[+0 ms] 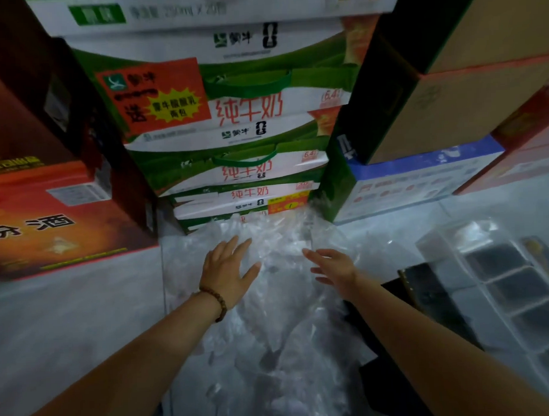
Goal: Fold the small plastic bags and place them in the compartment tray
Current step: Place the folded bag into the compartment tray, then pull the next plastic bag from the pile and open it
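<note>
— So where do the plastic bags (280, 316) lie?

— Loose in a crumpled clear heap on the floor (68, 324), running from the foot of the milk cartons (250, 165) down towards the person. The left hand (227, 271), with a bead bracelet (212, 298) at the wrist, is spread flat on the heap with straight fingers. The right hand (333, 266) reaches in beside it, fingers also extended. Neither has hold of anything.

— How far along does it look?

— Early, by the look of it. No folded bag shows. The compartment tray (465, 282) sits well to the right, and its dark compartments seem unfilled, though blur makes that unsure.

— And room to work?

— Tight at the back and sides. The cartons wall off the far edge, a red box (59, 221) stands on the left and a blue-and-white box (415, 181) on the right. A dark flat thing (425, 289) lies between heap and tray, so each bag must likely pass over it. Bare floor opens on the near left.
</note>
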A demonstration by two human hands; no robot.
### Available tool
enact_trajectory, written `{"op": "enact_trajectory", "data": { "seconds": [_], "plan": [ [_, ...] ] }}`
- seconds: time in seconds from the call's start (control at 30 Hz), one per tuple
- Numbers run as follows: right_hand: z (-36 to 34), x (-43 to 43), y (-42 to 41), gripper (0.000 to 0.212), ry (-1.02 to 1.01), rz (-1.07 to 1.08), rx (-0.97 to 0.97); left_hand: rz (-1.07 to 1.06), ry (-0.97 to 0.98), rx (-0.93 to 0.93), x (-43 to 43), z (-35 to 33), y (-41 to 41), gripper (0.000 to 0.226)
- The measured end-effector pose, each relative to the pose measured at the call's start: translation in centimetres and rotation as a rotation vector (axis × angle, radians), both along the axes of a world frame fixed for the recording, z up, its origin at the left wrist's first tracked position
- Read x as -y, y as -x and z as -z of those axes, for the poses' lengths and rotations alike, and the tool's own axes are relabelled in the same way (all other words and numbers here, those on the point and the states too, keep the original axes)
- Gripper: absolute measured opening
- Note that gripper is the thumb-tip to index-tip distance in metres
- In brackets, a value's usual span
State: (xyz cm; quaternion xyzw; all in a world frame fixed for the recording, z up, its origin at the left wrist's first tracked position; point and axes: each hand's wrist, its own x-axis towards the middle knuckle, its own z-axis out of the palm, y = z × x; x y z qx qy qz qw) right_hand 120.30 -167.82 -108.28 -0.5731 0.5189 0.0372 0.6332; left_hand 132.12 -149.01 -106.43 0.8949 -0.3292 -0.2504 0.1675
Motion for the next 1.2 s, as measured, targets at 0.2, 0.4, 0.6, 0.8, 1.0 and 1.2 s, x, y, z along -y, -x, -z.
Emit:
{"op": "enact_trajectory", "data": {
  "seconds": [0.2,0.4,0.6,0.8,1.0,1.2],
  "plan": [
    [4.7,0.2,-3.0,0.066,-0.164,0.244,0.02,0.156,-0.163,-0.008,2.0,4.0,-0.8,0.066],
    [5.5,-0.1,-3.6,0.021,0.055,0.265,0.032,0.099,-0.148,-0.051,2.9,4.9,-1.1,0.064],
    [-3.5,0.2,-3.9,0.025,0.215,0.097,0.227,0.036,0.139,-0.008,4.4,-0.4,-1.0,0.085],
    [-19.4,-0.1,-2.8,0.015,0.012,0.03,0.553,0.073,0.542,0.037,6.3,-11.7,0.0,0.047],
    [-31.3,-1.5,0.8,0.02,0.029,0.297,0.757,0.093,0.7,-0.144,4.0,-22.6,2.1,0.025],
    [-36.3,-3.8,6.1,0.02,0.026,0.408,0.772,0.02,0.856,-0.232,-0.9,-29.9,4.4,0.008]
  ]
}}
